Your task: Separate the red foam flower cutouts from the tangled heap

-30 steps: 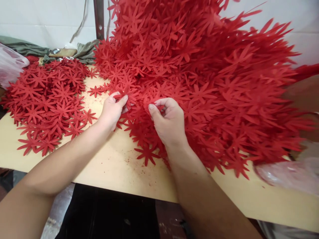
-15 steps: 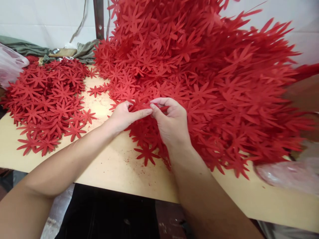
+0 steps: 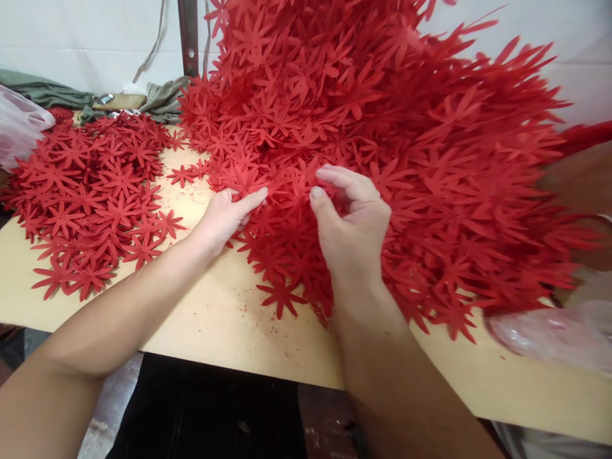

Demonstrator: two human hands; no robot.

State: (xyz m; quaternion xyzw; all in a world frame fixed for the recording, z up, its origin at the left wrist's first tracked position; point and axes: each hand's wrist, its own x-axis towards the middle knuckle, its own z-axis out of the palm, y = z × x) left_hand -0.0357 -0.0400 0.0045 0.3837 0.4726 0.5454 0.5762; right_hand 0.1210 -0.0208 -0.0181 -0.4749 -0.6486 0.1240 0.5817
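My left hand (image 3: 228,215) is closed on a red flower-shaped cutout (image 3: 243,180), its thumb stretched along the lower petals. The cutout has several long narrow petals and merges in colour with the ones behind it. To the right, my right hand (image 3: 354,217) hovers before the big heap of red flower cutouts (image 3: 306,108), thumb and index finger apart and nothing visible between them. A single red cutout (image 3: 281,298) lies on the table below the hands.
A lower pile of red flower cutouts (image 3: 95,185) covers the left of the pale table (image 3: 215,319). A clear plastic bag (image 3: 549,331) lies at the right edge, another (image 3: 21,127) at the far left. Green cloth (image 3: 48,91) lies along the white wall.
My hands were together at the cutout's petals; now they are apart. My right hand has moved right and opened, while my left has shifted slightly left with the flower cutout.
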